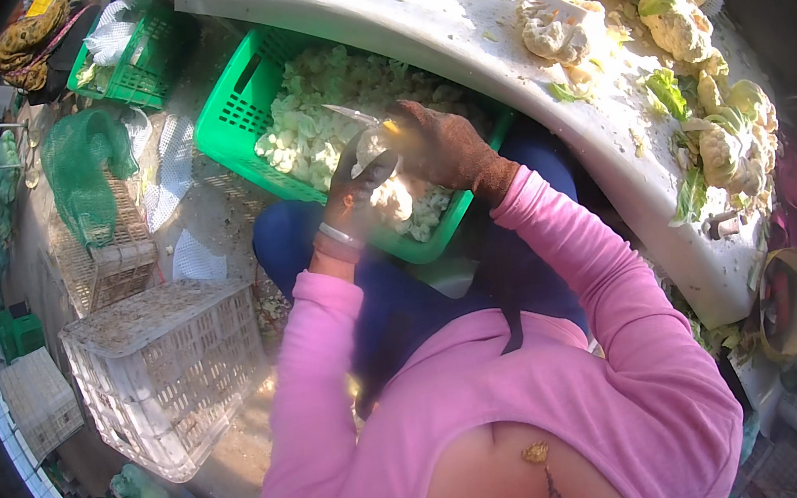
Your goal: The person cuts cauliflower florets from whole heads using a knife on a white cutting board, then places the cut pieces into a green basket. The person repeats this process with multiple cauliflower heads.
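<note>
My right hand (452, 147), in a brown work glove, grips a small knife (353, 114) with a yellow handle. Its blade points up and to the left. My left hand (348, 203), gloved too, holds a piece of cauliflower (391, 200) close to the knife, its fingers curled around the near side. Whether the blade touches the piece cannot be made out. Both hands are over a green plastic crate (224, 117), which stands against my knees. Loose cauliflower florets (318, 83) fill much of it.
A white-topped table (627, 168) curves along the right, bearing several cauliflower heads (676, 21) and leaf scraps. An upturned white crate (165, 352) stands at my left, near a green mesh bag (87, 171). Another green crate (122, 63) is farther off, beside a person's sleeve (30, 40).
</note>
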A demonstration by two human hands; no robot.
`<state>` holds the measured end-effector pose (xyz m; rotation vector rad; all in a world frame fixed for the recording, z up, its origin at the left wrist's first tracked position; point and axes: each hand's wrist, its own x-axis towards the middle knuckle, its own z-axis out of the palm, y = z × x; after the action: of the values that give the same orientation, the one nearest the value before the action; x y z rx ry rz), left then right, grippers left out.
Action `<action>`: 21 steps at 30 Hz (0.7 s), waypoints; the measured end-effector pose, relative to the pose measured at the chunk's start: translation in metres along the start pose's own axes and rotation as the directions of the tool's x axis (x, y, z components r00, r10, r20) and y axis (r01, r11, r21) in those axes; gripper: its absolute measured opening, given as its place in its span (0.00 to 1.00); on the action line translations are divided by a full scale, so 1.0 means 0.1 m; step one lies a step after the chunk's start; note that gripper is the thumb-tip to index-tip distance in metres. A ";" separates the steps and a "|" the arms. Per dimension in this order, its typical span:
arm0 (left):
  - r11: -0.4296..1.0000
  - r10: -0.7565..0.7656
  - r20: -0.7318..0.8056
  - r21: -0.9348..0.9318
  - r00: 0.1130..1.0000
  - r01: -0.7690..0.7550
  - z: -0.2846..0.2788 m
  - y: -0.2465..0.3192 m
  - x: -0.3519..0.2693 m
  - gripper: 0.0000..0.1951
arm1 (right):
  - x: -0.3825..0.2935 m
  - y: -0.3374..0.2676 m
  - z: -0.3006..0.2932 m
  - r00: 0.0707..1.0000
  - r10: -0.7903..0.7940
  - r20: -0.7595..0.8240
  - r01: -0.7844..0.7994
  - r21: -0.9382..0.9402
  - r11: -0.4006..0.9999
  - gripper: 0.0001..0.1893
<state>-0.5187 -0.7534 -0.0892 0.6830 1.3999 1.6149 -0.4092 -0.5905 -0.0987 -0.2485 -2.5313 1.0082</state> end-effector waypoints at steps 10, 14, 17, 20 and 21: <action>0.696 -0.073 0.060 -0.712 0.995 0.095 0.03 0.03 -0.05 0.30 | 0.11 0.49 -0.28 0.826 0.529 0.192 -0.462 0.768 0.443 0.23; 0.958 0.042 -0.075 -0.280 0.996 -0.062 0.00 0.02 0.00 0.27 | -0.05 0.15 -0.18 0.806 0.580 0.117 -0.484 0.694 0.533 0.26; 0.722 -0.122 -0.009 -0.687 0.993 0.083 0.03 -0.03 0.05 0.26 | -0.15 -0.08 -0.04 0.933 0.297 0.205 -0.359 0.612 0.705 0.26; 0.952 0.081 -0.190 -0.275 0.978 -0.132 0.02 -0.03 0.10 0.22 | -0.14 -0.07 0.01 0.753 0.468 0.463 -0.610 0.757 0.233 0.25; 0.977 0.155 -0.253 -0.102 0.955 -0.185 0.02 -0.01 0.10 0.20 | -0.11 -0.04 0.04 0.788 0.393 0.473 -0.545 0.833 0.090 0.24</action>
<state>-0.5214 -0.7436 -0.0915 0.5580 1.4291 1.9599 -0.4013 -0.5990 -0.1017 -0.6534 -1.3477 2.6980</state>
